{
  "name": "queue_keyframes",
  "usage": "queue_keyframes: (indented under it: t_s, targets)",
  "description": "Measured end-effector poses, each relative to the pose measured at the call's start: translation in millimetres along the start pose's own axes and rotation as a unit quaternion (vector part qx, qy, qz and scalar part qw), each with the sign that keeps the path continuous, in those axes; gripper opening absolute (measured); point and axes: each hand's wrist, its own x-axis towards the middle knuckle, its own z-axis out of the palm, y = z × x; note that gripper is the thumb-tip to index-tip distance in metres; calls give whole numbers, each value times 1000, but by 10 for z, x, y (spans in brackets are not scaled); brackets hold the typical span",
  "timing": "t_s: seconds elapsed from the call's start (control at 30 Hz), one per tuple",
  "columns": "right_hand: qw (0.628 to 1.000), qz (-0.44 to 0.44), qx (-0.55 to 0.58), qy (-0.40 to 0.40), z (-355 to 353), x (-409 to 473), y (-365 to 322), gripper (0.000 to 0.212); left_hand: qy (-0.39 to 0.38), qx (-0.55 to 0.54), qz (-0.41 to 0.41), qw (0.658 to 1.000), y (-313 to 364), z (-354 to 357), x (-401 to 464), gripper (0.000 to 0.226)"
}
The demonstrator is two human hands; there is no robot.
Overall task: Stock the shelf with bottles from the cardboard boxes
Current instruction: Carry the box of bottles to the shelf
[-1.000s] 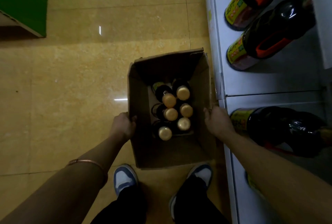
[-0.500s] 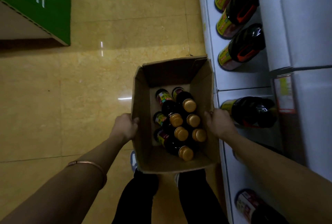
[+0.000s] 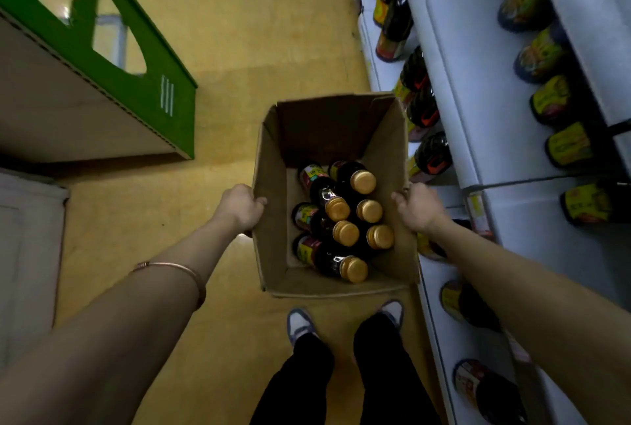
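Beside the shelf (image 3: 478, 124), both hands' fingers (image 3: 257, 201) grip the cardboard box (image 3: 269, 220) walls.

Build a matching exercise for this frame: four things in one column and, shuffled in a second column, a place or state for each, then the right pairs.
Things
1. cardboard box
2. gold-capped bottles
3. green display stand
4. bangle

Places or states
A. round the left forearm
B. on the floor, far left
C. gripped at both side walls by the left hand and right hand
D. leaning inside the box

Pairs: 1-C, 2-D, 3-B, 4-A
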Motion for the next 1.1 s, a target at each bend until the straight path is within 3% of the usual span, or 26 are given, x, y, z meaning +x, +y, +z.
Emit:
queue_keyframes:
  t_s: [0.27,0.43,0.63,0.83,1.1]
  targets:
    - [1000,-20,-1,-12,-595,494,-668,37,3,-25,-19,999,479,-746,261,24]
    - [999,-29,9,-44,-976,1176,-1008,31,15,27,-35,999,1026,-1103,783,19]
    - [998,-42,-6,-46,-1530,1991,-1407,32,12,-13,-53,998,1613,-1454,1364,27]
    - [999,-38,-15,-36,-2024,2896,-1863,30,6,-52,-43,998,2160,-1910,2172,23]
    - [999,-21,-31,-27,-2538,4184,-2675,32,-11,5,11,1000,2829,-2742,3593,32]
